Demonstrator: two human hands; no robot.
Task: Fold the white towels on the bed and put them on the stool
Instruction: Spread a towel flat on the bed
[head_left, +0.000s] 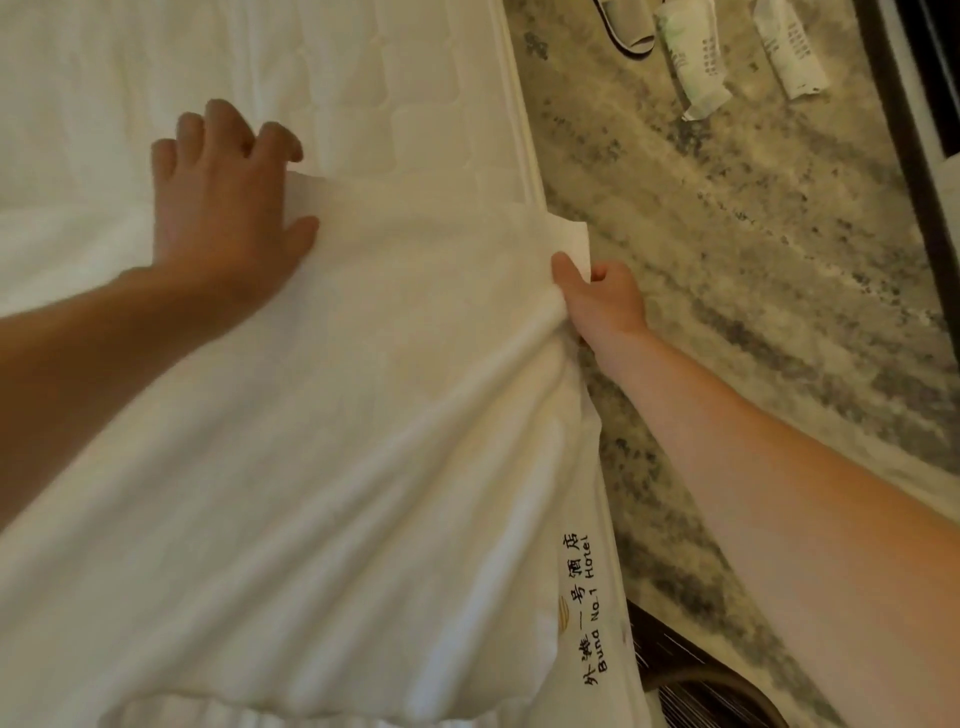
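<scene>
**White hotel towel stretched between two hands at the bed's edge**

Head view: a large white towel fills the centre and lower part of the frame, lying over the bed and reaching its right side. The cloth is soft and thick, and long ridges of folds fan down from right of centre. Near the lower right hem, black writing printed sideways reads "Bund No.1 Hotel", with a line of Chinese characters beside it. A small gold emblem sits next to the lettering.

The left hand, left of centre in the upper half, grips the towel's far edge. Its fingers are curled and its thumb lies on the cloth. The right hand, right of centre, pinches the towel just below its other far corner, which sticks up above the fingers. The cloth is bunched at that grip.

The bare part of the bed at the top of the frame is white and quilted in rounded panels, with a piped seam along its right edge.

To the right is a polished floor of beige stone mottled with grey. At the top right, a pale slipper with a dark rim lies on the floor. Beside it are two white wrapped packets with print too small to read. In the lower right corner stands a dark piece of furniture with a curved brown bar; what it is cannot be told.
</scene>
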